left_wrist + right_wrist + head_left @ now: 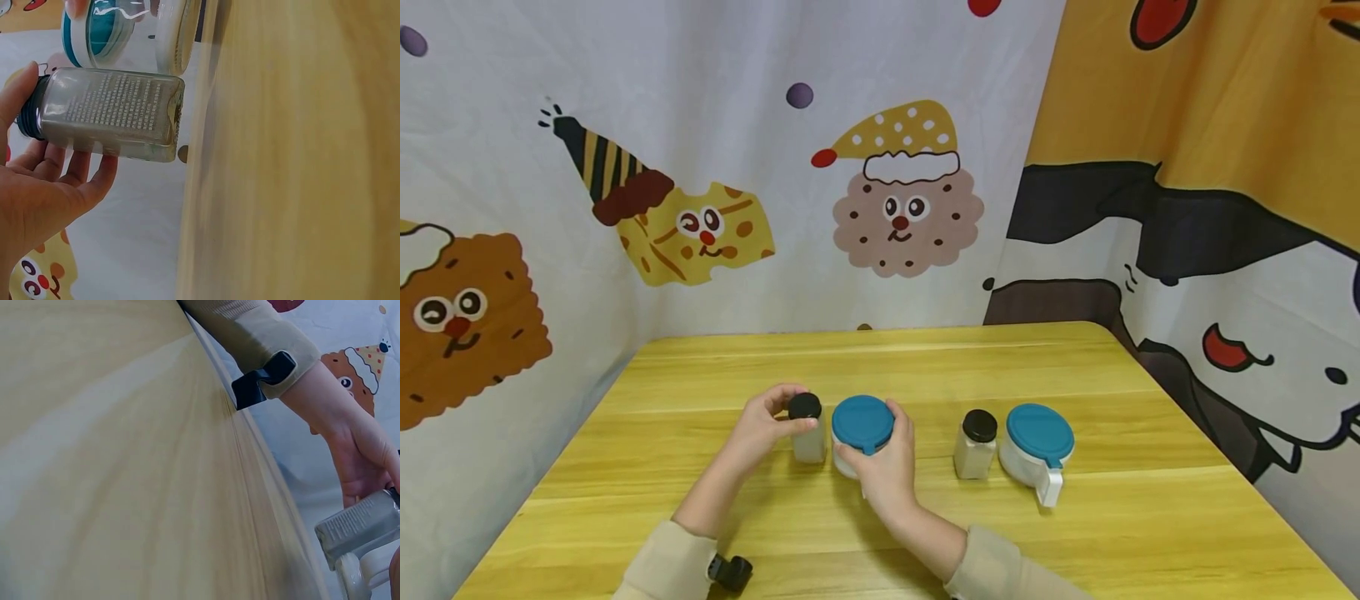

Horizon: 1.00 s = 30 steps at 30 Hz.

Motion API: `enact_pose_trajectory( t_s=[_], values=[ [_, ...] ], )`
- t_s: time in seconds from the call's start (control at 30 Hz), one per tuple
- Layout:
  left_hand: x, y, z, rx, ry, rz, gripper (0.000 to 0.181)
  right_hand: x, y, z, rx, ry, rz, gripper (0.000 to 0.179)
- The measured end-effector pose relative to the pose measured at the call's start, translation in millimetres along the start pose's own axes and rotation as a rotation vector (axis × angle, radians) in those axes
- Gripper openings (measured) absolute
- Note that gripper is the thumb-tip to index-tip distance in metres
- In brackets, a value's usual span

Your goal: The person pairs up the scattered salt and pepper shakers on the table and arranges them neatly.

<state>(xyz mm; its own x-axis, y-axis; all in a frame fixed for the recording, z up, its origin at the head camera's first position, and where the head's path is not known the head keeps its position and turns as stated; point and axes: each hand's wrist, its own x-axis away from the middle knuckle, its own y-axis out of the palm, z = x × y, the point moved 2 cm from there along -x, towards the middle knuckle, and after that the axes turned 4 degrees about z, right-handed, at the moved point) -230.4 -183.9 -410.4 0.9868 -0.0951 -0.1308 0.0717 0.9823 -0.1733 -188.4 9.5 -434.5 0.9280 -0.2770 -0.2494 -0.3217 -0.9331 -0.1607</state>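
Observation:
My left hand (760, 427) pinches the black cap of a square glass spice jar (809, 442), thumb in front and fingers behind. Fine print covers the jar's side (112, 112) in the left wrist view, where its base appears raised off the table. Just right of it, my right hand (889, 471) grips a round clear seasoning pot (861, 421) with a blue lid, thumb and fingers around its sides. The pot's white handle (353, 578) shows in the right wrist view, below the spice jar. Only a sliver of the right hand appears there.
On the right of the wooden table (700, 367) stand a second black-capped spice jar (975, 450) and a second blue-lidded pot (1037, 442), its handle facing the front. A patterned curtain (737, 108) hangs behind the table.

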Motion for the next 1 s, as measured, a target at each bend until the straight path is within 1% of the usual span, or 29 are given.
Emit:
enact_pose_trajectory(
  t_s=[0.33,0.6,1.0],
  values=[
    [1.0,-2.2,-1.4,-0.002,-0.010,-0.018,0.048,2.2,0.4,1.6,0.010,-0.011,0.017,0.090],
    [2.3,-2.7,-2.1,0.013,-0.016,-0.071,0.046,4.4,1.0,2.0,0.013,-0.011,0.017,0.091],
    [1.8,-2.7,-3.1,0.019,-0.018,-0.102,0.045,6.6,0.4,4.4,0.015,-0.008,0.003,0.091]
  ],
)
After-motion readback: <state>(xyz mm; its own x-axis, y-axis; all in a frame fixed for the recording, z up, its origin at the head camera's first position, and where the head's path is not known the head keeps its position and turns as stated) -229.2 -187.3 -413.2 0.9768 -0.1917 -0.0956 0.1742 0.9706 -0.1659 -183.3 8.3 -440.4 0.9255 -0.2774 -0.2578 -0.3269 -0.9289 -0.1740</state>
